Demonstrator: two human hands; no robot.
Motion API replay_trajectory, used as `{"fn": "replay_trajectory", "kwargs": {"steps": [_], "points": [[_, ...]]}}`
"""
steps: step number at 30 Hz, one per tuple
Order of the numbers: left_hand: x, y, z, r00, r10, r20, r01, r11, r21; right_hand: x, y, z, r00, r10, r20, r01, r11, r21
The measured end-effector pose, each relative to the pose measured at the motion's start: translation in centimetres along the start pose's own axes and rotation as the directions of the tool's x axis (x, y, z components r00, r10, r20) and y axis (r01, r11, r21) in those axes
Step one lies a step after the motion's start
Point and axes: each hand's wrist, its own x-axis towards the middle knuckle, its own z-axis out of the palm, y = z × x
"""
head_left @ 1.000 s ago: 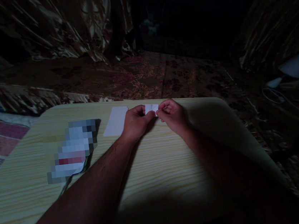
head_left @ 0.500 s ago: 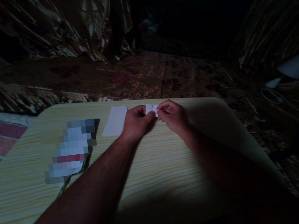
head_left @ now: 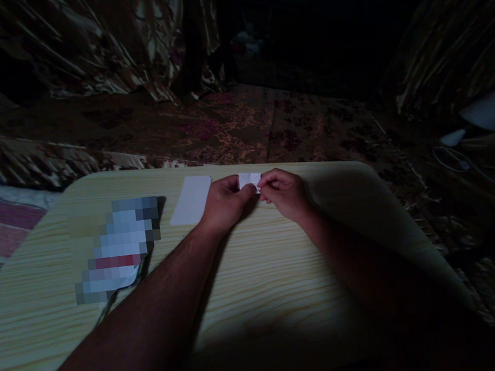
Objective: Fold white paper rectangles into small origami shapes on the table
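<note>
The small white paper (head_left: 248,178) is up between the two hands, near the far edge of the table (head_left: 258,279). The left hand (head_left: 225,203) pinches its left side, thumb laid over the near edge and fingers behind. The right hand (head_left: 286,190) nips the right end between thumb and fingertips; how hard either one presses, I can't tell from here. Faint lines cross the paper, so it looks folded, perhaps into several layers.

I'd judge it next to weightless, soft where it is single and stiffer where layers stack. It should not be slippery, but a sharp tug could tear it or leave a stray crease. The sound hold seems a flat pinch at the left side, with the right fingertips light on the opposite edge.

Just left of the grip lies a larger white paper (head_left: 190,201); farther left and nearer the person is a pixelated item (head_left: 120,241).
</note>
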Motion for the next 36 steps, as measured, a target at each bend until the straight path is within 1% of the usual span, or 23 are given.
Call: {"fn": "replay_trajectory", "kwargs": {"steps": [4,9,14,19,24,28,30,36], "points": [[0.0,0.2,0.1,1.000,-0.025,0.016,0.026,0.997,-0.066,0.0,0.0,0.0,0.999,0.020,0.031,-0.022,0.999,0.043],[0.0,0.1,0.0,0.999,-0.027,0.040,0.032,0.992,-0.122,0.0,-0.2,-0.1,0.998,0.012,0.063,-0.020,0.991,0.132],[0.0,0.0,-0.1,0.998,-0.027,0.057,0.034,0.991,-0.126,0.0,-0.2,-0.1,0.996,0.043,0.076,-0.055,0.985,0.162],[0.0,-0.1,-0.1,0.999,-0.035,0.025,0.037,0.996,-0.081,-0.1,-0.4,-0.1,0.994,0.074,0.077,-0.085,0.985,0.152],[0.2,-0.3,0.0,0.998,-0.022,-0.056,0.016,0.994,-0.105,-0.1,-1.1,0.0,0.992,0.100,0.082,-0.115,0.971,0.211],[0.3,-0.2,0.1,0.996,-0.001,-0.094,-0.013,0.989,-0.148,0.0,-0.9,0.3,0.983,0.166,0.083,-0.177,0.974,0.143],[0.2,-0.1,0.1,0.995,0.003,-0.099,-0.019,0.987,-0.160,0.0,-0.6,0.4,0.981,0.178,0.081,-0.185,0.977,0.102],[0.2,-0.3,0.1,0.996,0.011,-0.094,-0.028,0.983,-0.180,0.0,-0.5,0.5,0.990,0.137,0.022,-0.138,0.986,0.092]]}}
